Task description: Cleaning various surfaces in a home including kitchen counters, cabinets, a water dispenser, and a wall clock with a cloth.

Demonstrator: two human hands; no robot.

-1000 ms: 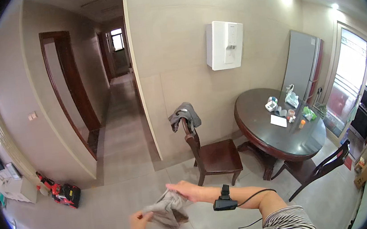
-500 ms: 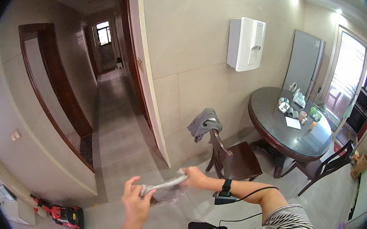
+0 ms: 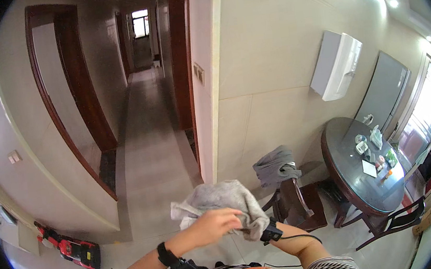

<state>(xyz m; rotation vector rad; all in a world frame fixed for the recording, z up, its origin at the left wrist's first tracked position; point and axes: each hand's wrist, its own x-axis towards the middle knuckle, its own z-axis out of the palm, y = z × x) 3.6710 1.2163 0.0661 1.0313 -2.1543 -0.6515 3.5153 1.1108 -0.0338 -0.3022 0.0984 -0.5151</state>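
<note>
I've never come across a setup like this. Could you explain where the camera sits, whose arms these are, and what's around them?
There is no robot here: these are a person's own arms, with black wrist straps. The camera is a wide fisheye worn on the head, looking down, so straight edges bend near the rim.

The left hand lies across a light grey cloth; I can't tell whether it grips it. The right hand is hidden by the cloth.

To the right, a darker grey cloth hangs over the back of a wooden chair. Beyond stands a round table with a white sheet, a plastic bag and smaller items.
</note>
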